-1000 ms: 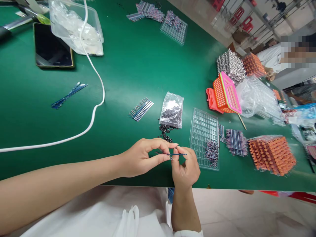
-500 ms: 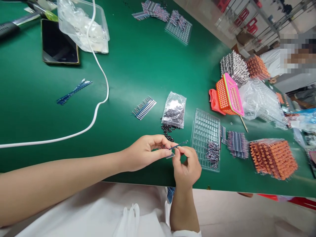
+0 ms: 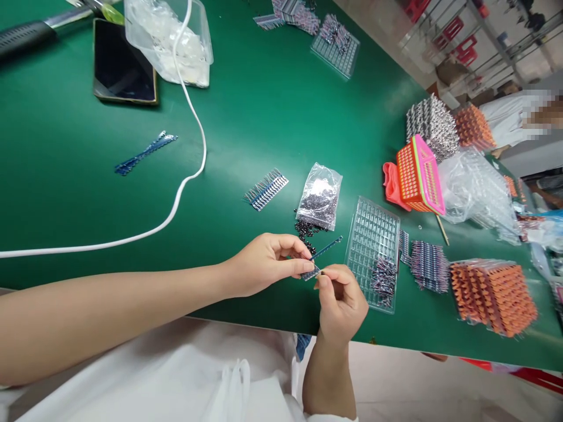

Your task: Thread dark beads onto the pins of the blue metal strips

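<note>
My left hand is closed, pinching a blue strip of small wire-leaded parts between thumb and fingers. One end of the strip sticks out to the right past the fingertips. Close beside it, my right hand pinches a tiny dark bead between thumb and forefinger, at the edge of the held strip. Loose dark beads lie just beyond my left fingers, by the mouth of a clear plastic bag of the same beads. Another strip of leaded parts rests to the left of the bag.
Right of my hands lies a clear compartment tray with loose leaded parts. Further right are stacked strips, orange stacks and a pink-orange basket. A white cable, phone and blue strip scraps are at left.
My right fingertips have drawn slightly right and down from the strip, and a dark bead shows between them. The whole view has shifted a little, so things on the table appear further right.
</note>
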### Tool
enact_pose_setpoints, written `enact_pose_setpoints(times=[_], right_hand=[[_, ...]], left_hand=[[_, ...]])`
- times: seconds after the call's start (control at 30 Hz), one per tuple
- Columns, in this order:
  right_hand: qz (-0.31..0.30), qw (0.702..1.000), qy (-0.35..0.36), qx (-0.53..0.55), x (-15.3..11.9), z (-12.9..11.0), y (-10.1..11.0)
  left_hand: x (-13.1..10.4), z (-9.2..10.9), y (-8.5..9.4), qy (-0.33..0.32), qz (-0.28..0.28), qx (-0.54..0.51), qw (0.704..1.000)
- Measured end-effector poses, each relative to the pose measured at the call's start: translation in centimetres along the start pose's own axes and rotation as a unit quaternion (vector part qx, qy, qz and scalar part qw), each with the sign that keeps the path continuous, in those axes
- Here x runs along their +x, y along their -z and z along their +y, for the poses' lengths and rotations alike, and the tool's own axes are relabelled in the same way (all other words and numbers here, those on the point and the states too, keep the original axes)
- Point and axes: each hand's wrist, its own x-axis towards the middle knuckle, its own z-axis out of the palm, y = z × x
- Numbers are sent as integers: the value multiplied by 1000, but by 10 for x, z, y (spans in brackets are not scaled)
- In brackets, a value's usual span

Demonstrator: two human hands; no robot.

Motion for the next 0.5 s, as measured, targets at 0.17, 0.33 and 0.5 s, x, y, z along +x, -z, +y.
enact_pose_setpoints(times=[0.17,0.33,0.5], right_hand=[[-7,1000,4,16,1,-2,-1],[-4,1000,1,9,1,-2,-1],[-2,999,0,41,1,-3,-2]], left_hand=[[-1,2,0,0,1,13,1000],[-1,3,0,-12,-3,25,1000],[0,2,1,-23,-5,36,999]])
